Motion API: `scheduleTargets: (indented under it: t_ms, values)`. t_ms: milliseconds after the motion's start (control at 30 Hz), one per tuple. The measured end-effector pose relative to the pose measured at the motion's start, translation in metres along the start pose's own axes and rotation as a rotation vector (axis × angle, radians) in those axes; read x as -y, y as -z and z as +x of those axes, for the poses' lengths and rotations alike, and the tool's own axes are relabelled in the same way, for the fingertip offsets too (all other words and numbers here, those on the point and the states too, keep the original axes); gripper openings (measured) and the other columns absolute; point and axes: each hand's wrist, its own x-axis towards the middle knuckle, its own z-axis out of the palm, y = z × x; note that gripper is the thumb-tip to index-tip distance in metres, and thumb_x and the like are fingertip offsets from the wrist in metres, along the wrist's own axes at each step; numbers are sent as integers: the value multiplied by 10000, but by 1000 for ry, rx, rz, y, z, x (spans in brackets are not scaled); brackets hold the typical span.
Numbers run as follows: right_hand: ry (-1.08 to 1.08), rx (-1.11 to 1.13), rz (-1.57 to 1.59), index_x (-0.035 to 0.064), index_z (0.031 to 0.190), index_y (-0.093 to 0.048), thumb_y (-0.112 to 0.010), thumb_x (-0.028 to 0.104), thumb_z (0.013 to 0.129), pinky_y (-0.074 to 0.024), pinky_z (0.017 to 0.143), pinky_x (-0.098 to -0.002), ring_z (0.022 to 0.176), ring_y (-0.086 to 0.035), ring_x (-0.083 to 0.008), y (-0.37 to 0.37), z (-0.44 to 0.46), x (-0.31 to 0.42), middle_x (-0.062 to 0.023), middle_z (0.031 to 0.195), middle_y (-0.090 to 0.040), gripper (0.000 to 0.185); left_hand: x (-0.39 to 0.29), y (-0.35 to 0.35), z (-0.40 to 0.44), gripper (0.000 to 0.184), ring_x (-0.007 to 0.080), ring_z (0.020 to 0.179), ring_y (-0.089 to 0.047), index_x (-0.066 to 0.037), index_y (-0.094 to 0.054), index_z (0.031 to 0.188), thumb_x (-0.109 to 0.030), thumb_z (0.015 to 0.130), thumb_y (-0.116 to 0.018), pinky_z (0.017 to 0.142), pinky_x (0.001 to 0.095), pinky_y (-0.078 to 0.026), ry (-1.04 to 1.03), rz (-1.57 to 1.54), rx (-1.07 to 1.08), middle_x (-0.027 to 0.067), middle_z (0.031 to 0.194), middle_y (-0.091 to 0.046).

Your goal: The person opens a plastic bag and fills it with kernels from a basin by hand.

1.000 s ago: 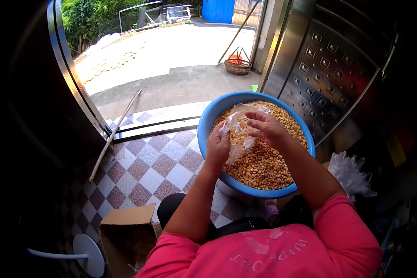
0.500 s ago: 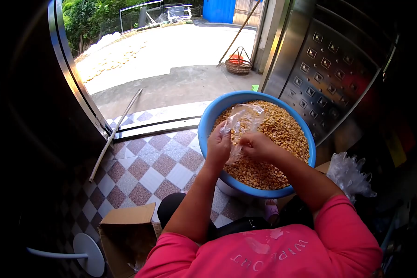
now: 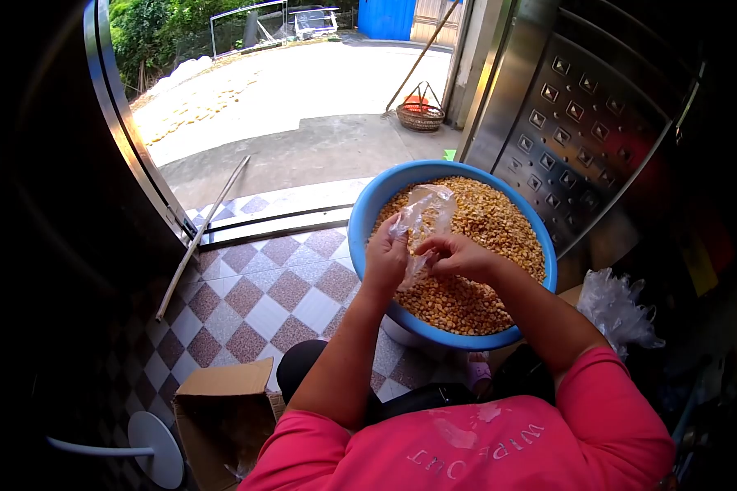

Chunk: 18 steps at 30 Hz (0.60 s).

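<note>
A wide blue tub [image 3: 365, 214] full of loose yellow corn kernels [image 3: 499, 225] stands in front of me. Above the kernels, my left hand [image 3: 387, 252] pinches the edge of a clear plastic bag [image 3: 434, 209]. The bag hangs over the corn, crumpled and thin. On its near right side, my right hand [image 3: 458, 255] has its fingers bent and closed on the bag's plastic. Parts of both hands' fingertips are hidden by the plastic and by the hands themselves.
A bundle of clear plastic bags [image 3: 618, 311] lies right of the tub. An opened cardboard box [image 3: 221, 380] stands at lower left, beside a round white base [image 3: 157, 446]. A pole [image 3: 205, 237] leans across the doorway; outside sits a wicker basket [image 3: 420, 119].
My right hand has turned slightly, with its fingers stretched further toward the bag. The bag's top has shifted a little. My left hand stays almost where it was.
</note>
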Motion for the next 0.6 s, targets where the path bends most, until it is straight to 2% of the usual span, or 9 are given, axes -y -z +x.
scheduleTargets:
  t_ms: [100,333,400,433,500,533,600]
  values:
    - [-110,-68,-76,16,979,-602,-519,-16,767,-476,522,-243,605,-568,-118,-3,3,0,-40,742,-584,230,0,0,0,287,114,894,-562,28,-522,1173,-100,918,-502,778,240,-451,-10,11,2,79,996,-611]
    - [-29,-317,-220,11,898,-607,-494,-11,764,-448,468,-243,530,-548,-115,4,-2,-11,-42,709,-582,177,-3,-1,-2,278,50,692,-475,11,-531,1170,-99,917,-500,603,202,-403,35,30,-13,0,807,-556]
    - [-76,-343,2,14,870,-613,-487,-25,741,-460,474,-245,522,-545,-119,6,-11,-4,-52,684,-586,184,-5,-2,-2,279,52,695,-480,12,-530,1171,-93,914,-498,608,202,-406,39,25,-12,1,810,-559]
    - [-76,-344,2,14,870,-613,-487,-25,741,-460,474,-245,522,-545,-119,6,-13,-4,-52,684,-586,184,-7,-2,-3,281,54,698,-484,13,-530,1172,-86,911,-495,613,202,-408,45,20,-12,2,812,-561]
    - [38,-496,241,20,868,-606,-500,-15,761,-460,470,-247,541,-545,-107,7,-18,-7,-43,703,-579,154,-11,-2,-4,285,55,697,-485,13,-528,1176,-79,908,-492,614,201,-407,71,19,-12,4,814,-561]
    - [39,-497,241,20,868,-606,-500,-15,761,-460,470,-247,541,-545,-107,9,-20,-10,-43,703,-579,154,-12,-3,-4,290,56,696,-485,14,-526,1179,-72,905,-489,615,200,-406,98,19,-14,6,816,-562]
    - [67,-648,154,24,866,-604,-508,9,785,-456,466,-241,573,-545,-80,16,-25,-16,-34,733,-569,126,-10,-2,-4,294,56,696,-485,14,-524,1183,-69,903,-486,616,198,-405,87,28,-13,8,817,-562]
